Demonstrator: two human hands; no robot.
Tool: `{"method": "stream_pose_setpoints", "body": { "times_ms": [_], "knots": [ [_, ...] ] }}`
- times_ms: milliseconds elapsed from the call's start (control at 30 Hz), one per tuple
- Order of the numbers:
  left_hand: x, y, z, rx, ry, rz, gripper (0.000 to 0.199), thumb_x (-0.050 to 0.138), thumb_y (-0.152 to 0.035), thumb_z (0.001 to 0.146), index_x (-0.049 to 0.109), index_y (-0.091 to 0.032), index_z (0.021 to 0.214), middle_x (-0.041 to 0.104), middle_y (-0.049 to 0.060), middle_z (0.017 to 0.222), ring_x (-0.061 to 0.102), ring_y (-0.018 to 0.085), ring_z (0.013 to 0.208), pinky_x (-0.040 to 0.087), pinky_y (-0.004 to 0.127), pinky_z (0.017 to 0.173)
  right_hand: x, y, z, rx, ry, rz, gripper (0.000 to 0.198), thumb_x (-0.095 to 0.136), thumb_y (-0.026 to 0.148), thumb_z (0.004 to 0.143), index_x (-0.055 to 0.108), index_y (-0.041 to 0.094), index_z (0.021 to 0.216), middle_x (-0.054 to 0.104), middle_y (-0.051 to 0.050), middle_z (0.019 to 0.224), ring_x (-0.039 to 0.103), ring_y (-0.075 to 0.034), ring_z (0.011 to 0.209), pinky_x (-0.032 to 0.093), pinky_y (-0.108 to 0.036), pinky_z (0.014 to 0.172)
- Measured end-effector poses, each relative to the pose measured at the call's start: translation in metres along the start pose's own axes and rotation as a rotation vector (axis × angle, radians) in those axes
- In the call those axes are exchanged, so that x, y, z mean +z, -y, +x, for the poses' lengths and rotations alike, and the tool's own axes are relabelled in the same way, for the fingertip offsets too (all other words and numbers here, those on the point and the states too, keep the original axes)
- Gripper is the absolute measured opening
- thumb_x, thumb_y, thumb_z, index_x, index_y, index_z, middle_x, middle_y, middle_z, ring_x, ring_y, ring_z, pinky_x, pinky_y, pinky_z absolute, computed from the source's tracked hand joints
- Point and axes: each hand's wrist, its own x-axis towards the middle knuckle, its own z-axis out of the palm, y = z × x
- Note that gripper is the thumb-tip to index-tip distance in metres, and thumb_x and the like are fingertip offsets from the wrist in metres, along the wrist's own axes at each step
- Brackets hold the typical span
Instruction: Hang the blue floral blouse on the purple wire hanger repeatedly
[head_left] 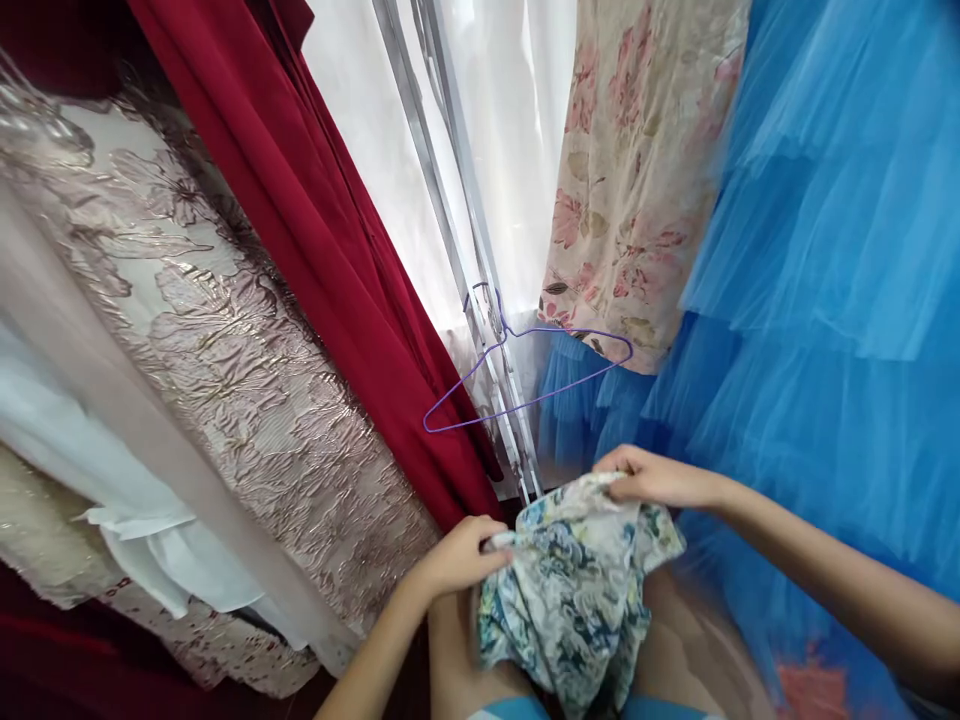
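Observation:
A patterned garment (574,590), white with blue, green and yellow print, hangs between my two hands above my legs. My left hand (469,553) pinches its upper left edge. Its upper right part is gripped by my right hand (651,478), with the thumb and fingers closed on the cloth. The garment is bunched, so its exact kind does not show. Just beyond my hands, a purple wire hanger (525,405) hangs bare from a metal rack (442,160).
At left hang a dark red garment (300,270) and a pinkish embossed floral one (247,370). To the right are a beige floral garment (637,180) and a layered blue tulle dress (832,250). A white curtain (517,130) is behind the rack.

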Motion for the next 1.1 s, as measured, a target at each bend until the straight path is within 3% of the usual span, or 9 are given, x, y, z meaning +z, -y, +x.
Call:
{"method": "stream_pose_setpoints", "body": {
  "times_ms": [67, 133, 267, 433, 633, 833, 900, 1000, 1100],
  "knots": [
    [-0.028, 0.011, -0.016, -0.023, -0.090, 0.139, 0.012, 0.054, -0.017, 0.078, 0.061, -0.016, 0.069, 0.059, 0.001, 0.076, 0.055, 0.018, 0.079, 0.041, 0.028, 0.076, -0.023, 0.007, 0.009, -0.103, -0.193, -0.098, 0.010, 0.059, 0.020, 0.075, 0.065, 0.012, 0.073, 0.057, 0.003, 0.060, 0.044, -0.008, 0.051, 0.030, -0.019, 0.048],
    [-0.059, 0.016, -0.031, -0.031, -0.158, 0.201, 0.018, 0.046, -0.017, 0.083, 0.062, -0.017, 0.074, 0.061, 0.003, 0.083, 0.057, 0.020, 0.084, 0.042, 0.029, 0.080, -0.043, 0.014, 0.022, -0.180, -0.331, -0.124, 0.021, 0.059, 0.022, 0.077, 0.068, 0.014, 0.094, 0.053, 0.005, 0.058, 0.041, -0.008, 0.048, 0.029, -0.019, 0.047],
    [-0.114, 0.019, -0.044, -0.086, -0.337, 0.455, 0.031, 0.038, -0.024, 0.092, 0.069, -0.020, 0.093, 0.065, 0.007, 0.093, 0.057, 0.025, 0.093, 0.043, 0.036, 0.087, -0.062, 0.025, 0.059, -0.255, -0.408, -0.322, 0.062, 0.056, 0.022, 0.078, 0.053, 0.017, 0.140, 0.053, 0.007, 0.056, 0.036, -0.009, 0.043, 0.029, -0.021, 0.046],
    [-0.155, 0.030, -0.027, -0.087, -0.526, 0.518, 0.041, 0.038, -0.019, 0.087, 0.067, -0.022, 0.116, 0.069, 0.007, 0.111, 0.057, 0.026, 0.101, 0.045, 0.038, 0.093, -0.057, 0.011, 0.096, -0.323, -0.518, -0.692, 0.048, 0.056, 0.024, 0.080, 0.067, 0.016, 0.126, 0.075, -0.007, 0.094, 0.065, -0.021, 0.074, 0.048, -0.029, 0.073],
    [-0.158, 0.003, 0.015, 0.051, -0.712, 0.124, 0.034, 0.036, -0.030, 0.093, 0.062, -0.019, 0.112, 0.068, 0.007, 0.119, 0.060, 0.023, 0.108, 0.045, 0.038, 0.099, -0.030, 0.002, 0.081, -0.448, -0.467, -0.552, 0.030, 0.049, 0.020, 0.086, 0.073, 0.017, 0.104, 0.076, -0.005, 0.101, 0.069, -0.022, 0.092, 0.049, -0.029, 0.083],
    [-0.148, -0.045, 0.051, 0.203, -0.795, 0.014, 0.024, 0.052, -0.025, 0.087, 0.064, -0.018, 0.107, 0.070, 0.005, 0.107, 0.066, 0.020, 0.096, 0.050, 0.031, 0.088, -0.021, 0.022, 0.046, -0.432, -0.379, -0.512, 0.045, 0.048, 0.011, 0.079, 0.073, 0.017, 0.116, 0.075, -0.006, 0.110, 0.068, -0.023, 0.099, 0.049, -0.033, 0.090],
    [-0.146, -0.049, 0.053, 0.228, -0.857, 0.021, 0.025, 0.054, -0.023, 0.086, 0.068, -0.018, 0.106, 0.071, 0.005, 0.104, 0.067, 0.020, 0.094, 0.050, 0.031, 0.088, -0.033, 0.023, 0.029, -0.400, -0.505, -0.595, 0.056, 0.049, 0.009, 0.075, 0.069, 0.020, 0.126, 0.074, -0.006, 0.114, 0.068, -0.024, 0.098, 0.049, -0.034, 0.090],
    [-0.144, -0.050, 0.051, 0.236, -0.875, 0.007, 0.026, 0.056, -0.024, 0.087, 0.072, -0.016, 0.105, 0.073, 0.006, 0.101, 0.067, 0.020, 0.092, 0.051, 0.031, 0.086, -0.058, 0.024, 0.008, -0.405, -0.876, -0.699, 0.068, 0.054, 0.013, 0.076, 0.055, 0.021, 0.143, 0.073, -0.007, 0.105, 0.066, -0.024, 0.088, 0.050, -0.036, 0.085],
    [-0.142, -0.053, 0.050, 0.205, -0.854, -0.050, 0.026, 0.058, -0.024, 0.085, 0.074, -0.015, 0.104, 0.074, 0.006, 0.098, 0.068, 0.020, 0.088, 0.052, 0.031, 0.083, -0.087, 0.031, 0.006, -0.488, -1.151, -0.756, 0.067, 0.058, 0.016, 0.076, 0.055, 0.018, 0.143, 0.067, -0.010, 0.110, 0.063, -0.027, 0.100, 0.049, -0.039, 0.090]
  ]
}}
